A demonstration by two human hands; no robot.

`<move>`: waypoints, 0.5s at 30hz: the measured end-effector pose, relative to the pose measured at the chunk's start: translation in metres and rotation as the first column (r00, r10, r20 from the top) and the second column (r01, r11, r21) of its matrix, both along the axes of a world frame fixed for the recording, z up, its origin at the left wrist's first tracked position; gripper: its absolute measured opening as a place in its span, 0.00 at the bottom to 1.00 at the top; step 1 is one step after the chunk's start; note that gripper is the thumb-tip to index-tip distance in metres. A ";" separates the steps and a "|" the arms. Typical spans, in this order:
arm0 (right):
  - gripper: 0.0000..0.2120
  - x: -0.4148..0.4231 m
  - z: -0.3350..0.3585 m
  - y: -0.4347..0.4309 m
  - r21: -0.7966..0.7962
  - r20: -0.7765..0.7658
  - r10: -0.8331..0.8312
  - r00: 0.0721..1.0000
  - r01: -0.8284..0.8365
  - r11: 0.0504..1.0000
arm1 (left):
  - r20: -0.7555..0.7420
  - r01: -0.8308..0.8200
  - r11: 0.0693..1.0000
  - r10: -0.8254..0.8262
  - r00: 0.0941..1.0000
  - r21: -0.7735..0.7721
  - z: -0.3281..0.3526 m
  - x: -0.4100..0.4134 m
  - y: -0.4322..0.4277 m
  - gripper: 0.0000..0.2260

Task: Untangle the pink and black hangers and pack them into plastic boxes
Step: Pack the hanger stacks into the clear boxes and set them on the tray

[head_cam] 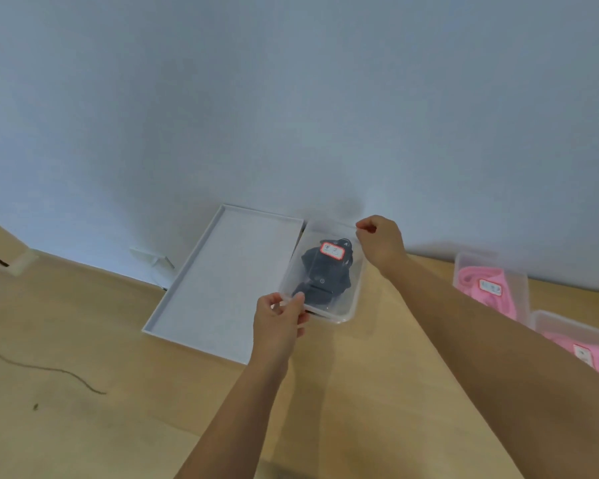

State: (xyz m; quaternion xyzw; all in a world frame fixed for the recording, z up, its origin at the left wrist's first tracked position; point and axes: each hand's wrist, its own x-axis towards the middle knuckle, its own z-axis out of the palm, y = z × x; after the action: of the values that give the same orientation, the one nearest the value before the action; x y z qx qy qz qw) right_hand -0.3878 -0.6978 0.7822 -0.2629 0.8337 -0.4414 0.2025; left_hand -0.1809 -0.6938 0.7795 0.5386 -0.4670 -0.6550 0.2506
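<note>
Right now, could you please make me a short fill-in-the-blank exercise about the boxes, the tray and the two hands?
1. The clear box held by both hands contains ____ items.
2. The white tray lies to the ____ of that box.
3. The left hand pinches the box's near corner, while the right hand pinches its ____ corner.
4. The two boxes at the right edge hold ____ items.

Missing words: black; left; far; pink

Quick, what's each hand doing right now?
Left hand: closed, pinching the near corner of the clear box of black hangers.
Right hand: closed, pinching its far corner.
</note>
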 end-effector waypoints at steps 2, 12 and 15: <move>0.10 0.002 -0.004 -0.001 -0.011 0.072 -0.020 0.997 0.021 1.000 | 0.041 -0.023 0.997 0.020 0.999 0.073 -0.006 -0.001 0.005 0.16; 0.06 -0.006 -0.005 -0.004 0.071 0.479 -0.047 0.876 0.014 0.997 | -0.281 0.108 0.949 -0.022 0.959 0.296 -0.020 -0.005 0.001 0.21; 0.04 -0.008 -0.005 0.010 0.067 0.518 -0.006 0.855 -0.033 0.997 | -0.202 0.094 0.964 -0.044 0.978 0.247 -0.023 -0.002 -0.016 0.16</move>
State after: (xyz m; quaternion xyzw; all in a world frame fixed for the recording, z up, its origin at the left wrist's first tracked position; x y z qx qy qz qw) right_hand -0.3963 -0.6883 0.7769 -0.1327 0.7622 -0.4636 0.4318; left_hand -0.1827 -0.7095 0.7561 0.4831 -0.3709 -0.7674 0.2004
